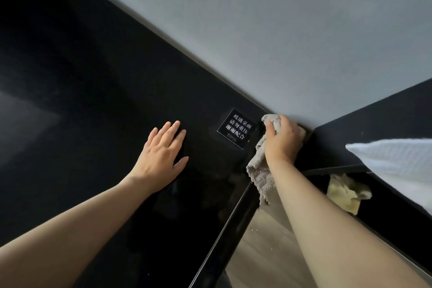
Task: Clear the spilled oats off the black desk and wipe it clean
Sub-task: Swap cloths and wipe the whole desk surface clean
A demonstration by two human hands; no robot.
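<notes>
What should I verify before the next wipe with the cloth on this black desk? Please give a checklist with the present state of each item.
1. Grip: right hand holds the grey cloth at the corner of the black desk, by the wall: ok.
2. Left hand lies flat on the desk, apart from the cloth: ok.
3. Oats on the desk top: none seen, but the surface is dark: cannot tell.
4. White-lettered label beside the cloth, uncovered: ok.
5. Wooden floor under the desk edge shows pale specks: not ok.
</notes>
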